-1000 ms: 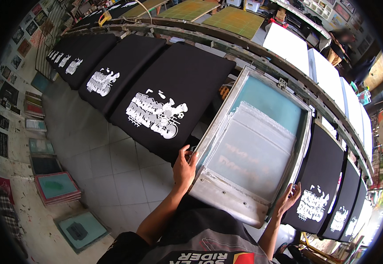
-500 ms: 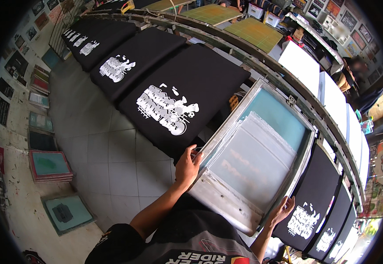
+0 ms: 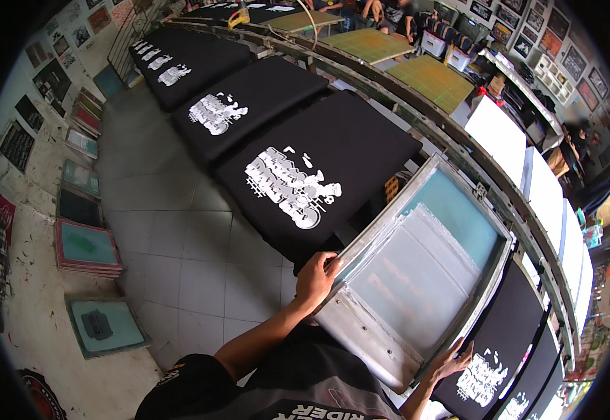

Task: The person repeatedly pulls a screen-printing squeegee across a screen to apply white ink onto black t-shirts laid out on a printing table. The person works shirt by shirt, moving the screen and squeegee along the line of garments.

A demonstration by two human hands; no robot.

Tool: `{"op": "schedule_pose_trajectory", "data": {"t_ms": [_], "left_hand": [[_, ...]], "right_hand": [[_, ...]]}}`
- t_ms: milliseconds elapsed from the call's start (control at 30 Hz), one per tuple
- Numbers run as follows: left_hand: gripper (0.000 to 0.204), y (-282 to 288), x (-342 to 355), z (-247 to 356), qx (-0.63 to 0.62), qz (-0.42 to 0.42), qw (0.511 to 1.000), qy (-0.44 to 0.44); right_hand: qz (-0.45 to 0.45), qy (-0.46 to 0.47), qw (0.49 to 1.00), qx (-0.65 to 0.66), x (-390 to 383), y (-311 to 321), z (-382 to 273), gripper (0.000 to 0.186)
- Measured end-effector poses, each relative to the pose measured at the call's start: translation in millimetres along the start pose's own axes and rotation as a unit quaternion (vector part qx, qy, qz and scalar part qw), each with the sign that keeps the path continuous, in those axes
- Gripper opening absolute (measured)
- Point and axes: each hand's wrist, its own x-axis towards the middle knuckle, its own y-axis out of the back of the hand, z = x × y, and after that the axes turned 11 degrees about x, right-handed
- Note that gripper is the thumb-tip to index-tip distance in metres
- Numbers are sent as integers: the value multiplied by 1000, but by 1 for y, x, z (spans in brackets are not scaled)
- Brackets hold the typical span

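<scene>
A metal-framed printing screen [image 3: 490, 222] with a pale teal mesh lies flat in front of me on the long printing table. My left hand [image 3: 317, 278] grips the frame's near left edge. My right hand [image 3: 452, 360] holds its near right corner, fingers spread along the rim. To the left lies a black shirt [image 3: 361, 140] with a white print [image 3: 289, 185]. Another black shirt [image 3: 511, 322] with a white print [image 3: 481, 376] lies to the right of the screen.
More printed black shirts [image 3: 249, 94] run away along the rail [image 3: 417, 115]. White boards [image 3: 501, 136] and green-yellow screens [image 3: 434, 77] lie behind the rail. Framed screens [image 3: 84, 245] lean against the left wall on the tiled floor [image 3: 179, 238]. People sit at the far end.
The view has swung left along the table, so the screen and both hands now sit further right and lower. Both hands keep their hold on the frame.
</scene>
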Motion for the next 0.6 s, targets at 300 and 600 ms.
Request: {"op": "schedule_pose_trajectory", "data": {"t_ms": [300,600], "left_hand": [[37,-2,-1,-6,10,-8,1000,3],[43,4,-2,8,0,-20,998,60]], "right_hand": [[-11,-44,991,127,0,-5,0,69],[-14,-50,975,214,1,0,-6,67]]}}
